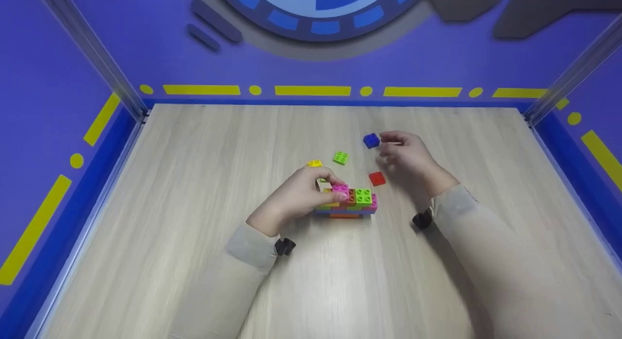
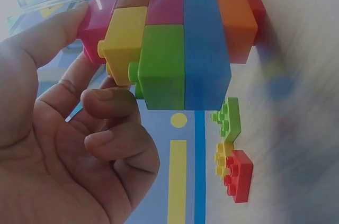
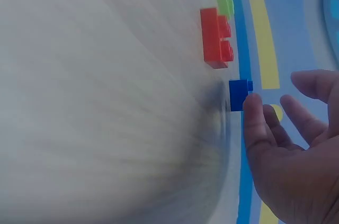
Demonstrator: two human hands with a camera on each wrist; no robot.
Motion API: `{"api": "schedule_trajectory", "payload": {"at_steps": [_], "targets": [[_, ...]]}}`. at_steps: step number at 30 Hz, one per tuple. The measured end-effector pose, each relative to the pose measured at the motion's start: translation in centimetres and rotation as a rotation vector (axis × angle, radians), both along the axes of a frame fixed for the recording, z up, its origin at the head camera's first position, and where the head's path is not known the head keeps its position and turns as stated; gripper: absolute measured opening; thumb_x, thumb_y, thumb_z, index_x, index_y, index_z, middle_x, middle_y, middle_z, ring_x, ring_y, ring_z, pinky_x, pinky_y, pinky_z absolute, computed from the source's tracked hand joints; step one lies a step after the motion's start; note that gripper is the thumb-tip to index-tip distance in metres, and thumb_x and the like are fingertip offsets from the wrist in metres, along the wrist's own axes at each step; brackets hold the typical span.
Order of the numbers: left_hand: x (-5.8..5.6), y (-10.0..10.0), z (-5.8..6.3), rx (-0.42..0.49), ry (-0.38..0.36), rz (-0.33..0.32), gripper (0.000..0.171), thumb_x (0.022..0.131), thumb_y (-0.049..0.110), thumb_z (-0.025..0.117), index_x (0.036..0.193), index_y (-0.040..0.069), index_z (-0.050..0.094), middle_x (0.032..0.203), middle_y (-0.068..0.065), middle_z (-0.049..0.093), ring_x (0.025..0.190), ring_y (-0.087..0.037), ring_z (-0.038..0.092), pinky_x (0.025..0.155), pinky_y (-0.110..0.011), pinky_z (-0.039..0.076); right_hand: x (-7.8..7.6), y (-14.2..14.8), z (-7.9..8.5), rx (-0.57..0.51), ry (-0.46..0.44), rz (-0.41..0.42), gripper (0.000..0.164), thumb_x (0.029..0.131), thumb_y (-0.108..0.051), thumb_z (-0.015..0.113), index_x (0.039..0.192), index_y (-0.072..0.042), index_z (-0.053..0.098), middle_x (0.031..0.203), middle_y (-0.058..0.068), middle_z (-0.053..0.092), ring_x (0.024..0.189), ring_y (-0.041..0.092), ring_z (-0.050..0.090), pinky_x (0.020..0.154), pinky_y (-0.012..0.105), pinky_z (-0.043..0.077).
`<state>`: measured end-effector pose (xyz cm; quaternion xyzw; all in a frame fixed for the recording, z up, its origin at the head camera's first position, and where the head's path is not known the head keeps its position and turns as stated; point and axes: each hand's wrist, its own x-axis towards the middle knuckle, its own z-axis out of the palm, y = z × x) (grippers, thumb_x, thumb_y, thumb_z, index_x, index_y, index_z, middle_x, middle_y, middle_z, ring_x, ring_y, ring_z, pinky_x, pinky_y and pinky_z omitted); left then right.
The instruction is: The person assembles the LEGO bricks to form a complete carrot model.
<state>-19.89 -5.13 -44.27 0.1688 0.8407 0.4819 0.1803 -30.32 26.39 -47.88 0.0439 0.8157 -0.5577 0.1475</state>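
My left hand pinches a pink brick between thumb and finger, at the top of a stack of toy building bricks. In the left wrist view the stack shows a yellow brick, a green brick, a long blue brick and an orange brick. A lime brick sits on the stack's right end. Beside a small dark blue brick, my right hand hovers with fingers apart and holds nothing. In the right wrist view that blue brick lies just past the fingertips.
On the wooden table lie a red brick, a loose lime brick and a yellow brick, the last partly behind my left hand. Blue-purple walls with yellow markings enclose the back and sides.
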Motion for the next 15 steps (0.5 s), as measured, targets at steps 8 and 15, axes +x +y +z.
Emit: {"api": "schedule_trajectory", "payload": {"at_steps": [8, 15], "targets": [[0.0, -0.1, -0.1, -0.006, 0.0, -0.002, 0.018, 0.101, 0.038, 0.088, 0.117, 0.031, 0.085, 0.124, 0.005, 0.074, 0.075, -0.017, 0.047, 0.066, -0.032, 0.04, -2.3, -0.2, 0.2, 0.052, 0.019, 0.015, 0.054, 0.117, -0.019, 0.057, 0.17, -0.017, 0.051, 0.172, 0.008, 0.051, 0.128, 0.029, 0.06, 0.104, 0.039, 0.057], [-0.1, -0.1, -0.2, 0.007, 0.019, -0.012, 0.021, 0.102, 0.038, 0.087, 0.12, 0.028, 0.084, 0.125, 0.004, 0.076, 0.067, -0.015, 0.044, 0.061, -0.03, 0.037, -3.9, -0.5, 0.1, 0.174, -0.001, 0.118, 0.058, 0.115, -0.012, 0.056, 0.172, -0.022, 0.049, 0.182, 0.009, 0.041, 0.137, 0.029, 0.054, 0.115, 0.044, 0.05]]}}
